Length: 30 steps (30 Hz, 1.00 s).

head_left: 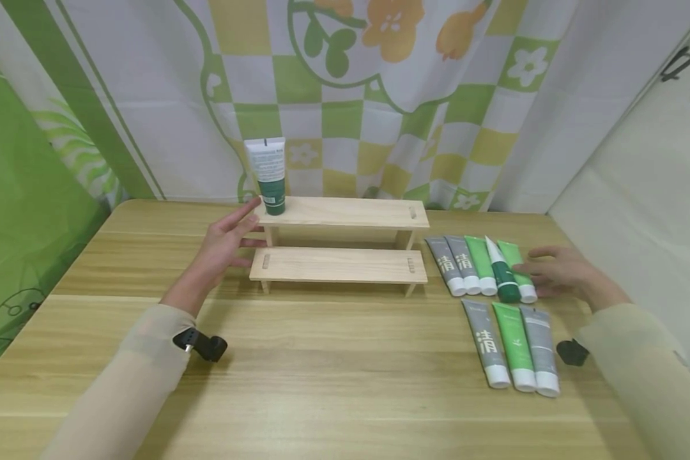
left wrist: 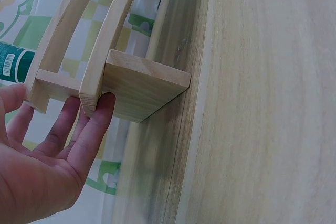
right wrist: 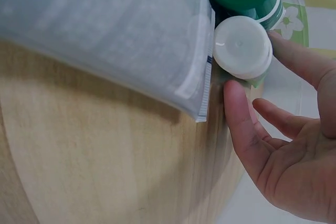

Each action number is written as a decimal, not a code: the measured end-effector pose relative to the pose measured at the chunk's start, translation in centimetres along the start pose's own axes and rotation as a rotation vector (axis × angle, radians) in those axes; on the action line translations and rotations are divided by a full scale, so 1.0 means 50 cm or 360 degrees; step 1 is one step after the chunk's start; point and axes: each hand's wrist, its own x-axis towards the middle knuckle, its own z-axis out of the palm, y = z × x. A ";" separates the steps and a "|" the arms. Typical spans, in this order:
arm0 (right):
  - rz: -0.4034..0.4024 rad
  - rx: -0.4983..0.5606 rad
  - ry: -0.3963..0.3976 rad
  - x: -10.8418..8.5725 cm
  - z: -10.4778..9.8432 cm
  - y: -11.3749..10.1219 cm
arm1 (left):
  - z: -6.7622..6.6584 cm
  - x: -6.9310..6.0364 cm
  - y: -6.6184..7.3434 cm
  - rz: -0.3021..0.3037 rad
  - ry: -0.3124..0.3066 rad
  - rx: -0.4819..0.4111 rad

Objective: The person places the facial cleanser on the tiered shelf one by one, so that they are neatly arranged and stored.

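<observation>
My left hand (head_left: 221, 246) is at the left end of a two-tier wooden stand (head_left: 339, 263). Its fingers touch the ends of the boards, as the left wrist view shows. On the upper tier's left end, a white-and-dark-green tube (head_left: 271, 185) stands upright on its cap. My right hand (head_left: 560, 271) is at the right edge of the back row of tubes. Its fingers are spread beside the outermost light green tube (head_left: 514, 255), near its white cap (right wrist: 241, 45). Whether they touch it is unclear. Beside that tube lies a white-and-dark-green tube (head_left: 503, 275).
The back row also holds grey tubes (head_left: 445, 262) and another light green tube (head_left: 480, 265). In front lie a grey tube (head_left: 485, 345), a green tube (head_left: 514, 345) and another grey tube (head_left: 540, 351). A patterned curtain (head_left: 345, 115) hangs behind the wooden table (head_left: 322, 383).
</observation>
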 end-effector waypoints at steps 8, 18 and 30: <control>0.0031 -0.0002 -0.0004 0.008 -0.001 -0.002 | 0.000 0.001 0.001 0.0005 0.0011 0.0005; 0.0072 -0.0013 -0.0068 0.013 -0.005 -0.001 | 0.001 0.001 0.000 0.0014 0.0004 0.0008; 0.0053 -0.0044 -0.0124 0.015 -0.009 -0.007 | 0.000 0.001 -0.001 0.0011 0.0007 0.0012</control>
